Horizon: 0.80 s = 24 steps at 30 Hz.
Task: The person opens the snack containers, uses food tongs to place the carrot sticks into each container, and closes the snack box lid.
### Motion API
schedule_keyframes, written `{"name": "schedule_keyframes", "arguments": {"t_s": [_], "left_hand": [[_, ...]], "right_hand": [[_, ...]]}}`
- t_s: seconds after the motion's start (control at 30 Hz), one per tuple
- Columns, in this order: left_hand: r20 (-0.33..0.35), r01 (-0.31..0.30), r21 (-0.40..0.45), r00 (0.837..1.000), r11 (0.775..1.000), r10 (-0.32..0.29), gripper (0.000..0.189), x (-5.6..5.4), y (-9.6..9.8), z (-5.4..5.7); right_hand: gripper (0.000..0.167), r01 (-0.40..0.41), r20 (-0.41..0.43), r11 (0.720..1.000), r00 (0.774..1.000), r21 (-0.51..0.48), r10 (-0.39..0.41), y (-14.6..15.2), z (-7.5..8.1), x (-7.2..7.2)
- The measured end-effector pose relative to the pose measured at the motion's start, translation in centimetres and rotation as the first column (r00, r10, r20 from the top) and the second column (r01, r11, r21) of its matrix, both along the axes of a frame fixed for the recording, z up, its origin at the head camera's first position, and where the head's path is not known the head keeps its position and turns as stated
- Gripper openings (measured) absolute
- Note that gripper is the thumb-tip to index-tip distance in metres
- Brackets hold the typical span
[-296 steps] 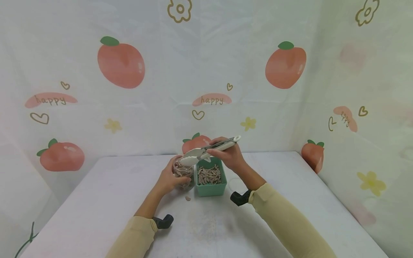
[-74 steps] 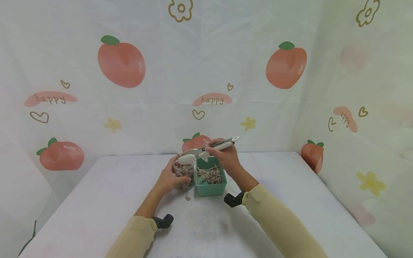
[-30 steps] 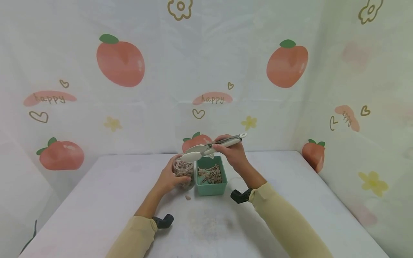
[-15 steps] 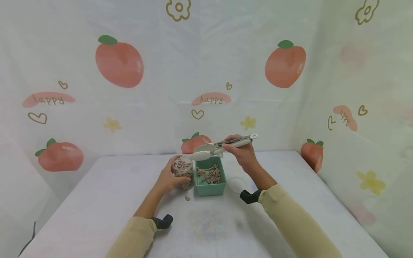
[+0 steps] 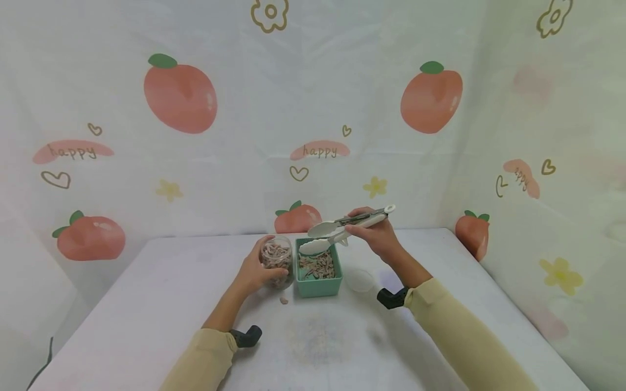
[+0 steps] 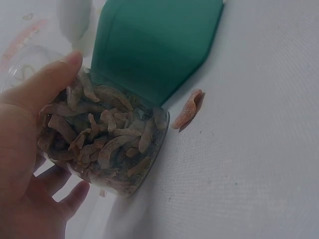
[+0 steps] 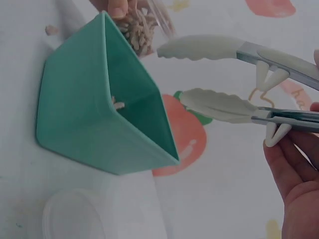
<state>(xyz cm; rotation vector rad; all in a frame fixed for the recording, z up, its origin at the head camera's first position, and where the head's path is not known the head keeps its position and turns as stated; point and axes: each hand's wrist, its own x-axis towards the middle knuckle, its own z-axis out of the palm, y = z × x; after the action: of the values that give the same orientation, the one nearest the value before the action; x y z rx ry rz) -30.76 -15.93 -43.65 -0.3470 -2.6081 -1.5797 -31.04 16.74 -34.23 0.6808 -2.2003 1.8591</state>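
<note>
My left hand (image 5: 255,271) grips a clear jar (image 5: 277,260) of brownish dried strips, fingers and thumb curled round its side. Close beside the jar, on its right, stands a green rectangular box (image 5: 319,288) holding more of the dried strips (image 5: 320,266). My right hand (image 5: 374,233) holds white-tipped tongs (image 5: 349,228) above the box. The tongs' two heads are spread apart, with nothing between them in the right wrist view. One loose dried piece (image 6: 189,109) lies on the table in front of the jar.
A clear round lid (image 5: 360,280) lies on the white table (image 5: 313,347), right of the green box. Behind the table hangs a white backdrop (image 5: 244,184) printed with fruit.
The tongs have moved right from the jar's mouth to over the box, and their heads have spread. The box's strips are fewer than ten seconds ago. My left hand stays on the jar.
</note>
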Motion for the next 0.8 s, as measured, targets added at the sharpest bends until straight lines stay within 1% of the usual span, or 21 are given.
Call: {"name": "schedule_keyframes", "arguments": {"t_s": [0.27, 0.4, 0.63, 0.8], "left_hand": [[-0.008, 0.005, 0.0, 1.0, 1.0, -0.005, 0.1, 0.0, -0.1, 0.0], [-0.008, 0.009, -0.004, 1.0, 1.0, -0.01, 0.1, 0.0, -0.1, 0.1], [-0.008, 0.009, -0.008, 1.0, 1.0, -0.009, 0.1, 0.0, -0.1, 0.0], [-0.004, 0.006, -0.006, 1.0, 1.0, -0.006, 0.1, 0.0, -0.2, 0.0]], "right_hand": [[0.04, -0.043, 0.07, 0.997, 0.997, 0.065, 0.038, 0.6, 0.1, -0.3], [0.042, -0.062, 0.091, 0.994, 0.994, 0.089, 0.054, 0.8, 0.2, -0.4], [0.044, -0.06, 0.067, 0.985, 0.996, 0.162, 0.05, 1.1, 0.2, -0.7], [0.044, -0.072, 0.057, 0.972, 0.997, 0.225, 0.061, 0.9, 0.2, -0.9]]}}
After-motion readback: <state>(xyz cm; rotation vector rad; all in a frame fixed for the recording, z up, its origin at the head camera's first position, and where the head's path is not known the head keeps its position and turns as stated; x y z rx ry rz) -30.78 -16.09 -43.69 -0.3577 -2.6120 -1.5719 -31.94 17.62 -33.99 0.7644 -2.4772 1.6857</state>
